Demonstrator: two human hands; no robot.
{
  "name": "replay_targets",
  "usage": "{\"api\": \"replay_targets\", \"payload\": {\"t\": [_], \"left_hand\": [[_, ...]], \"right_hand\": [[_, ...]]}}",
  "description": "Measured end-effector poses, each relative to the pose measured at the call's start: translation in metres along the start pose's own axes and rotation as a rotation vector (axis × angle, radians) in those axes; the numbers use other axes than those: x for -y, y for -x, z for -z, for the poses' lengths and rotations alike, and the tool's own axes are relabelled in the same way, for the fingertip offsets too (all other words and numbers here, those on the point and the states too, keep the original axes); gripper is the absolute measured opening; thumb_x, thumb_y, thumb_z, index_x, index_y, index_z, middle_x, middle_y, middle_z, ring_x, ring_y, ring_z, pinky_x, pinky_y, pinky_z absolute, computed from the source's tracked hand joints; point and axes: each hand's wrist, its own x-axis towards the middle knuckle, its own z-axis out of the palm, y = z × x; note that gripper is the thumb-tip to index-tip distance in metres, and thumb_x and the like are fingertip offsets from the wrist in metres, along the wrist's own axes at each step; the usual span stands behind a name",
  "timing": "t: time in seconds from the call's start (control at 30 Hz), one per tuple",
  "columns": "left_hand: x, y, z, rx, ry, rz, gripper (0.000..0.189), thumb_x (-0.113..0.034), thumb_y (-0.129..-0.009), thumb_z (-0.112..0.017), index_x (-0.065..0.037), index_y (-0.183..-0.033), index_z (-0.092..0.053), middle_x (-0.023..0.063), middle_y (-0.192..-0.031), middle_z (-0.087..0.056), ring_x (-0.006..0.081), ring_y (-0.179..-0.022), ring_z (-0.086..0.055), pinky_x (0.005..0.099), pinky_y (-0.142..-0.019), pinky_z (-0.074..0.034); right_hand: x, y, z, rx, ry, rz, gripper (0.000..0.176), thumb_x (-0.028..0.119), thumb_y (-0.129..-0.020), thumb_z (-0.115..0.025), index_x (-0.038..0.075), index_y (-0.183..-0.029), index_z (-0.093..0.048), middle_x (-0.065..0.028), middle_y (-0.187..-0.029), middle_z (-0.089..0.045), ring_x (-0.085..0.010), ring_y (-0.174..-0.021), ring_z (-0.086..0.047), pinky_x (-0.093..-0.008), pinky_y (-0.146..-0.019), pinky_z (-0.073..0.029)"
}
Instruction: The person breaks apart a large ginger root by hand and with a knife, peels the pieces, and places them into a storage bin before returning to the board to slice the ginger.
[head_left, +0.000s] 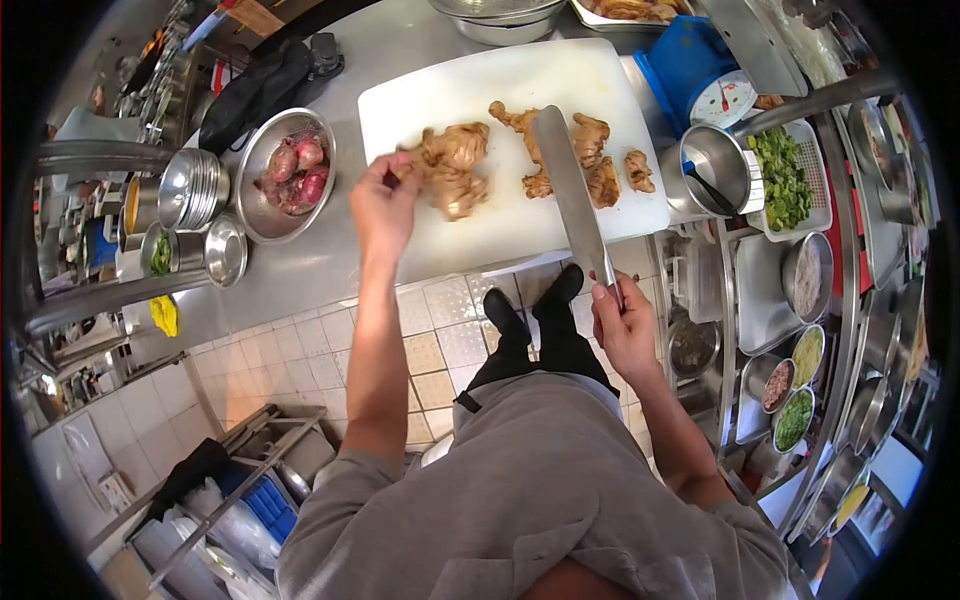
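Note:
My left hand point(385, 200) is at the left part of the white cutting board point(400, 110). Its fingers pinch the left end of a large knobbly piece of ginger point(455, 165), which looks slightly blurred. In my right hand point(625, 325) is the handle of a long, broad knife point(570, 185). The blade points away from me over the board and partly hides the ginger beneath it. More ginger pieces point(590, 140) lie right of the blade, with a small ginger knob point(638, 170) near the right edge.
A steel bowl of red onions point(300, 170) stands left of the board, beside stacked metal bowls point(190, 190). At right are a blue dial scale point(690, 70), a steel pot point(715, 165) and a basket of chopped greens point(785, 180). Metal rails point(110, 290) flank the counter.

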Motion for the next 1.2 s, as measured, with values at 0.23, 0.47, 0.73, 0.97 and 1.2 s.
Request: {"api": "replay_targets", "payload": {"t": [0.23,0.47,0.73,0.97,1.2], "left_hand": [[0.024,0.070,-0.034,-0.202,0.105,-0.049,0.022,-0.003,-0.089,-0.073,0.003,-0.109,-0.069,0.0103,-0.090,-0.069,0.0138,-0.070,-0.064,0.0268,-0.064,-0.053],[0.019,0.075,-0.029,-0.194,0.026,-0.210,0.023,-0.003,-0.089,-0.073,0.002,-0.111,-0.069,0.0136,-0.091,-0.065,0.0193,-0.072,-0.068,0.0303,-0.066,-0.055],[0.021,0.078,-0.024,-0.103,0.058,-0.193,0.027,-0.004,-0.087,-0.076,0.002,-0.113,-0.070,0.0146,-0.094,-0.068,0.0188,-0.074,-0.070,0.0293,-0.067,-0.057],[0.024,0.078,-0.021,-0.090,0.092,-0.197,0.027,-0.004,-0.087,-0.075,0.001,-0.113,-0.069,0.0148,-0.093,-0.068,0.0214,-0.076,-0.071,0.0309,-0.068,-0.059],[0.038,0.084,-0.021,-0.101,0.132,-0.164,0.027,-0.003,-0.088,-0.074,0.001,-0.113,-0.069,0.0145,-0.099,-0.068,0.0197,-0.080,-0.071,0.0292,-0.071,-0.059]], "right_hand": [[-0.005,-0.001,-0.030,0.131,0.111,0.164,0.025,0.018,-0.105,-0.057,0.000,-0.122,-0.060,0.0076,-0.062,-0.045,-0.0009,-0.048,-0.039,-0.0213,-0.043,-0.031],[0.049,-0.042,-0.088,0.069,0.302,0.451,0.033,0.016,-0.101,-0.060,-0.001,-0.129,-0.057,-0.0140,-0.070,-0.060,-0.0208,-0.058,-0.059,-0.0343,-0.057,-0.047],[0.039,-0.100,-0.123,0.084,0.483,0.609,0.046,0.018,-0.102,-0.055,0.006,-0.146,-0.048,-0.0244,-0.079,-0.066,-0.0412,-0.066,-0.066,-0.0430,-0.063,-0.052],[0.074,-0.085,-0.136,0.014,0.541,0.656,0.044,0.020,-0.102,-0.055,0.007,-0.144,-0.050,-0.0234,-0.079,-0.068,-0.0419,-0.066,-0.066,-0.0483,-0.061,-0.051],[0.029,-0.116,-0.131,0.075,0.680,0.483,0.042,0.021,-0.104,-0.052,0.001,-0.141,-0.052,-0.0203,-0.076,-0.065,-0.0280,-0.064,-0.063,-0.0382,-0.063,-0.050]]}}
